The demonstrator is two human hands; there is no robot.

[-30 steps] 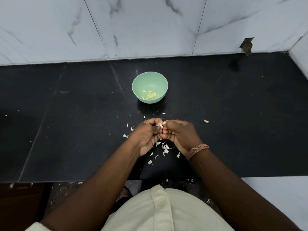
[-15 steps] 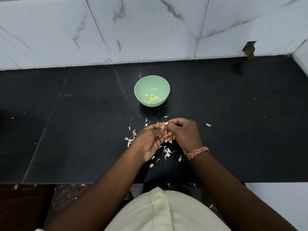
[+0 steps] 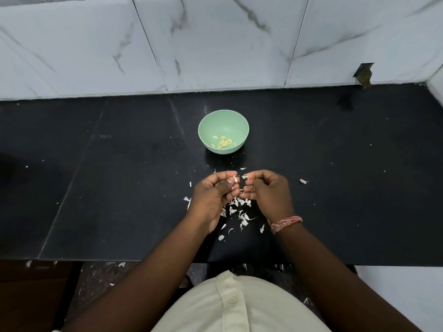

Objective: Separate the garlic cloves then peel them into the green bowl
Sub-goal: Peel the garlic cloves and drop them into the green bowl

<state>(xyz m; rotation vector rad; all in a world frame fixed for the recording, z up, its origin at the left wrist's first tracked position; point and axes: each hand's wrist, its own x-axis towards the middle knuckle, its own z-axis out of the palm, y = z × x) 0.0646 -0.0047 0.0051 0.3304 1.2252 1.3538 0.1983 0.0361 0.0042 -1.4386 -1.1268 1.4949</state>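
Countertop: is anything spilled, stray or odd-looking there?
Yes. White garlic skins lie strewn on the black countertop below both hands, and some have fallen to the floor. One garlic clove lies alone, right of the right hand. The wall has a chipped hole at its base.

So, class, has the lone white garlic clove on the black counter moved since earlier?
No. The lone white garlic clove keeps its place, right of the round green bowl and nearer.

Bowl (image 3: 223,121) behind hands; peels (image 3: 242,213) beneath them.
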